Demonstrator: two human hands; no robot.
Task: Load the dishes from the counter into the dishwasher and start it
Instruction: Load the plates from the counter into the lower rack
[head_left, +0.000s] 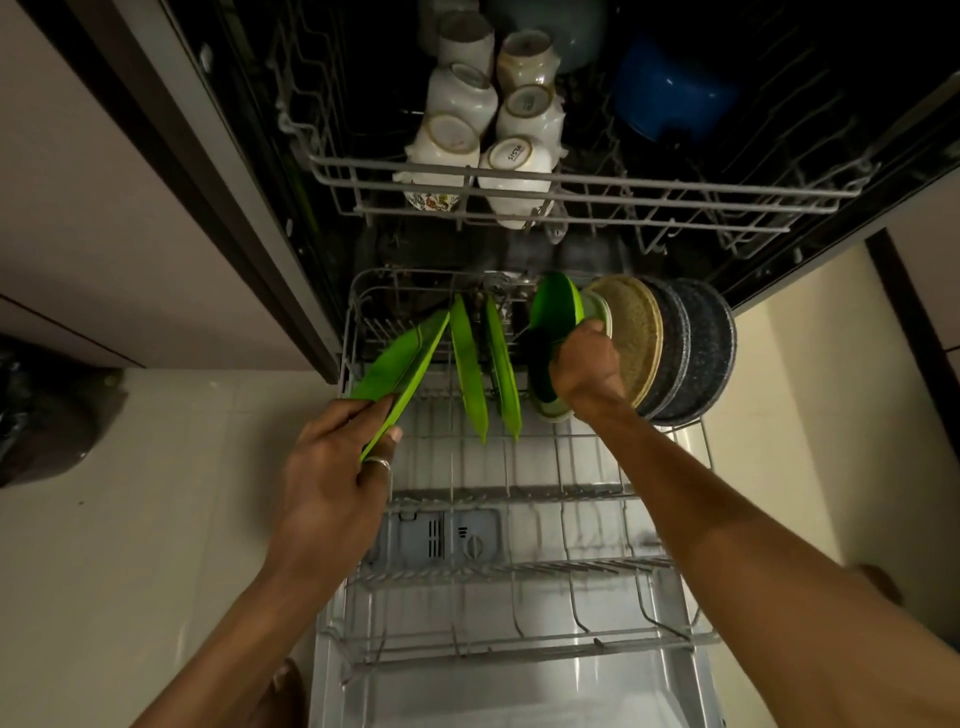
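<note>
1. Head view: the left hand (332, 467) pinches the near edge of a green plate (402, 364), its fingers curled around the rim. The plate is tilted and leans over the left side of the lower rack (519, 493). It may be two plates stacked together; I cannot tell.
2. The right hand (587, 364) reaches into the far right of the same rack. Its fingers are curled over the rim of a green bowl (553, 306), which stands on edge.
3. Between the two hands, two more green plates (467, 364) stand upright in the rack's slots, side by side but apart.
4. Just behind the bowl stands a tan plate (636, 332), then two dark speckled plates (711, 348), all on edge and close together.
5. The lower rack is pulled out over the open dishwasher door (519, 686), and the detergent compartment (441, 535) shows through its wires.
6. Above, the upper rack (571, 192) holds white cups (457, 140) turned upside down, and a blue bowl (670, 93) sits further right.
7. A dark bag (47, 415) sits on the pale floor (156, 519) to the left.
</note>
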